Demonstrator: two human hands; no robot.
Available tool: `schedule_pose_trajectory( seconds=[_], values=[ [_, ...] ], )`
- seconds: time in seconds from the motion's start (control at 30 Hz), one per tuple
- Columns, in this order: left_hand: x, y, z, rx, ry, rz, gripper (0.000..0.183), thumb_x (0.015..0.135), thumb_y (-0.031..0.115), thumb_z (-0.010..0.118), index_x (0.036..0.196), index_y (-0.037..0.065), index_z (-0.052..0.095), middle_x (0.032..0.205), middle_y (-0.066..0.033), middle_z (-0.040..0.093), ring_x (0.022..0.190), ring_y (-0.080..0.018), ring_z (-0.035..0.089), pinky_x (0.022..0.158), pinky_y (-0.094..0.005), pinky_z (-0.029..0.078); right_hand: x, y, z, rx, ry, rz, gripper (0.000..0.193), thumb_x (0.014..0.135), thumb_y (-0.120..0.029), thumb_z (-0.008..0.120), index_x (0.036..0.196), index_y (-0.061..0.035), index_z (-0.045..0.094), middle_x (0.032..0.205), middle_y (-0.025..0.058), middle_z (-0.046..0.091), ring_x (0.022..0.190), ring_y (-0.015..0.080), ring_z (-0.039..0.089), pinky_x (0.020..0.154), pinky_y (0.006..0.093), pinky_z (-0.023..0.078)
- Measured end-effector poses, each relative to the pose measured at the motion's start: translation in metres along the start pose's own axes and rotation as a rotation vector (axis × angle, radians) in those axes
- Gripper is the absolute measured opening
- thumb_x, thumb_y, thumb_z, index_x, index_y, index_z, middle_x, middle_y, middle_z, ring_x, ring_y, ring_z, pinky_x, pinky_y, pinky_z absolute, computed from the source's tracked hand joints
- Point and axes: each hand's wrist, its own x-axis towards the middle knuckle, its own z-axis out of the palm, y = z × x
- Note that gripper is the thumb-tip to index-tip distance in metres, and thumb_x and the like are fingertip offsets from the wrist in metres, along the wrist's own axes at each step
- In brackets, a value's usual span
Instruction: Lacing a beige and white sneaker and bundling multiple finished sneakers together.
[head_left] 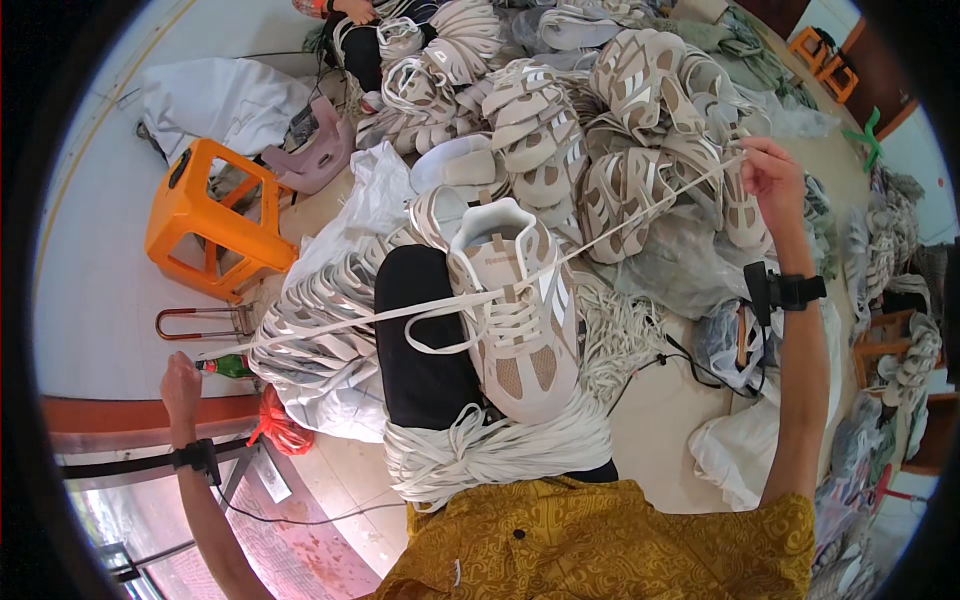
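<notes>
A beige and white sneaker (526,375) rests on my lap with its toe toward me. Its pale shoelace (333,326) runs through the upper eyelets and stretches out to both sides, with a loose loop hanging at the left of the tongue. My left hand (181,389), far out at the left, is closed on one end of the lace. Up at the far right, my right hand (774,172) pinches the other end. Across my thighs, just below the shoe's toe, lies a thick bundle of white laces (480,452).
Piles of similar sneakers (545,130) fill the floor ahead, with stacked shoe parts (310,310) at the left. An orange stool (165,225) stands at the left, a red plastic bag (282,420) near my left forearm. Another person's hand (355,10) shows at the top.
</notes>
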Motion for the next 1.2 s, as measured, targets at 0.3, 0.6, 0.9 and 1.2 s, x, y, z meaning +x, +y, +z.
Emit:
schedule_pose_trajectory(
  seconds=[0.3,0.6,0.9,1.2],
  values=[
    [0.023,0.074,0.017,-0.022,-0.133,0.192,0.01,0.066,0.003,0.05,0.075,0.003,0.045,0.069,-0.0162,0.052,0.063,-0.0359,0.053,0.055,-0.0451,0.042,0.029,0.013,-0.062,0.0,0.191,0.021,0.022,0.08,-0.014,0.053,0.098,-0.0001,0.056,0.062,0.0017,0.053,0.049,0.0081,0.045,0.044,0.0177,0.031],
    [0.04,0.098,-0.015,-0.215,-0.038,0.147,0.011,0.072,0.007,0.052,0.083,0.005,0.049,0.075,-0.0144,0.055,0.071,-0.0341,0.054,0.06,-0.0429,0.044,0.014,0.031,-0.178,-0.237,0.334,0.096,0.022,0.08,-0.016,0.053,0.096,-0.0018,0.056,0.06,0.0,0.053,0.045,0.0076,0.045,0.04,0.0184,0.031],
    [0.023,0.375,-0.103,-0.983,0.031,0.585,0.019,0.067,0.016,0.065,0.079,0.004,0.057,0.071,-0.0094,0.055,0.068,-0.0247,0.056,0.06,-0.0336,0.045,-0.02,0.056,-0.158,-0.325,0.347,0.231,0.02,0.076,-0.017,0.056,0.09,-0.0029,0.059,0.058,0.0005,0.054,0.043,0.0068,0.047,0.038,0.0179,0.032],
    [0.025,0.422,-0.094,-0.692,0.134,0.72,0.016,0.065,0.015,0.064,0.075,0.006,0.055,0.064,-0.0069,0.048,0.062,-0.0216,0.052,0.054,-0.0335,0.042,-0.025,0.039,-0.141,-0.397,0.361,0.261,0.021,0.077,-0.016,0.054,0.094,-0.0031,0.057,0.057,-0.0009,0.052,0.042,0.006,0.044,0.039,0.0177,0.031]
  ],
)
